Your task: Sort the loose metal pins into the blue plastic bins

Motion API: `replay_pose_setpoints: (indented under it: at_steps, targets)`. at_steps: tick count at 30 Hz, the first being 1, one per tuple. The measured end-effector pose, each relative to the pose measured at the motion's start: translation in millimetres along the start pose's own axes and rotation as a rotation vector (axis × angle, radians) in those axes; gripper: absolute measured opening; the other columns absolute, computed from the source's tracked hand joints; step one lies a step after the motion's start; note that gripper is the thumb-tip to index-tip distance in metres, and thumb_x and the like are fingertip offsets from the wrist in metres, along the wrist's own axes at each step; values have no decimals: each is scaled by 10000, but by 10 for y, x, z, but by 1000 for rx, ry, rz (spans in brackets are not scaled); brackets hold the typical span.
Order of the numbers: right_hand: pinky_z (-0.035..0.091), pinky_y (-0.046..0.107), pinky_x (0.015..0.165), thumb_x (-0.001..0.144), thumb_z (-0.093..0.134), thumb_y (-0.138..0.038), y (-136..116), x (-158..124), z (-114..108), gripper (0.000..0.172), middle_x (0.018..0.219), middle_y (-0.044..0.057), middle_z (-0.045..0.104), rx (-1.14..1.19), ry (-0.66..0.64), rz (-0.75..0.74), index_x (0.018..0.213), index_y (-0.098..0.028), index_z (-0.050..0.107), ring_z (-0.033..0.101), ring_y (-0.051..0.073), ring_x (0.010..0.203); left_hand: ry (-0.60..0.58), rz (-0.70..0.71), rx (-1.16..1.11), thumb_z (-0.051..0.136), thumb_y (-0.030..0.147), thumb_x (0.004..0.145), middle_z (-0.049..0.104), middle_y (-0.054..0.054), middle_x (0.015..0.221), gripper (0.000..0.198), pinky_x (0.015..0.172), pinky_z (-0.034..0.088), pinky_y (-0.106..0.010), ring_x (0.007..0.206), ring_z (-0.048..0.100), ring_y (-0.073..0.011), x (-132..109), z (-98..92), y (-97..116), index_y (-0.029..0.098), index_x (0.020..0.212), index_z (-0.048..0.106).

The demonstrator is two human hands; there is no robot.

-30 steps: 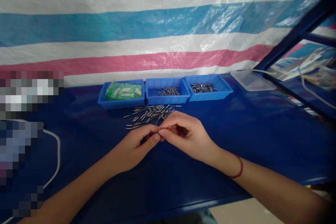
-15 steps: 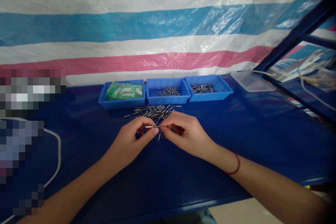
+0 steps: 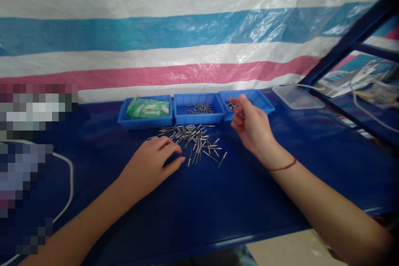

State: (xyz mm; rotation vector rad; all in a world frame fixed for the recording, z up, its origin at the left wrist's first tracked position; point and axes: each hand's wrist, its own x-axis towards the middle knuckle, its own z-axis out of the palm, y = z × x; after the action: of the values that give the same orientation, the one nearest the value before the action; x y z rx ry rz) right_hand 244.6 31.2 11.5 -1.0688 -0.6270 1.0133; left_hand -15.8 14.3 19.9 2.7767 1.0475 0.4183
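A striped plastic sheet (image 3: 156,33) hung behind the blue table (image 3: 193,212), where three blue bins (image 3: 193,119) stood in a row. The hands were well apart. The left hand (image 3: 152,162) was just beside a loose pile of thin metal pins (image 3: 187,134) in front of the bins, its thumb parted from its fingers. The right hand (image 3: 254,126) was at the right-hand bin; I couldn't tell whether it gripped anything. A green bag (image 3: 134,109) lay in the left-hand bin. A thin red cord (image 3: 285,168) circled the right wrist.
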Motion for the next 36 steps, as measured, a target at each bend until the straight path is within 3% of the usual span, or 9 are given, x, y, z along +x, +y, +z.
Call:
replay_pose_setpoints:
  at_steps: [4, 10, 13, 17, 20, 22, 28, 36]
  targets:
    - [191, 199, 361, 743, 668, -478, 63, -151, 87, 334, 621, -48, 435, -36, -111, 87, 844, -160, 686, 299, 33, 423, -49, 73, 17, 501, 306, 925, 626, -31, 1014, 238, 794, 392, -338, 896, 568, -188, -8, 115, 96, 307, 1111, 648]
    - [195, 202, 388, 799, 614, -413, 119, -314, 161, 275, 629, -36, 443, -182, -293, 69, 852, -153, 683, 310, 42, 447, -119, 54, 31, 457, 233, 940, 650, -53, 1017, 228, 779, 392, -323, 914, 592, -192, -2, 125, 97, 217, 1018, 671]
    - [236, 207, 403, 825, 578, -397, 153, -331, 152, 272, 587, -33, 443, -368, -347, -32, 836, -145, 682, 332, 61, 461, -105, 17, 2, 451, 212, 936, 656, -53, 992, 206, 776, 401, -317, 893, 600, -186, 5, 117, 76, 196, 974, 653]
    - [371, 229, 503, 847, 556, -339, 213, -380, 146, 238, 635, 7, 562, -670, -528, -271, 770, -151, 680, 462, 102, 561, -39, -64, -73, 449, 189, 927, 660, -40, 924, 171, 756, 420, -314, 851, 607, -184, 20, 131, 63, 179, 915, 620]
    - [394, 242, 557, 832, 574, -229, 241, -445, 163, 145, 659, 14, 591, -822, -656, -488, 812, -156, 698, 493, 109, 590, 53, -148, -196, 461, 200, 923, 660, -47, 968, 159, 795, 447, -312, 892, 612, -185, 25, 132, 69, 177, 985, 606]
    - [389, 239, 549, 812, 599, -194, 245, -490, 180, 133, 642, 4, 571, -842, -689, -540, 876, -148, 706, 481, 102, 568, 114, -212, -302, 473, 222, 921, 660, -49, 1018, 186, 823, 459, -301, 930, 613, -180, 23, 119, 85, 186, 1053, 599]
    - [371, 225, 490, 788, 664, -274, 222, -583, 219, 183, 676, 3, 578, -624, -659, -320, 921, -157, 708, 457, 86, 535, 171, -328, -596, 499, 284, 909, 677, -25, 994, 197, 797, 475, -267, 903, 625, -163, 18, 68, 151, 199, 1027, 631]
    - [399, 245, 526, 808, 652, -298, 201, -632, 241, 154, 737, 36, 646, -523, -641, -264, 860, -168, 716, 520, 106, 595, 97, -377, -761, 506, 295, 886, 665, -16, 850, 208, 676, 475, -248, 747, 601, -147, 58, 80, 201, 178, 983, 648]
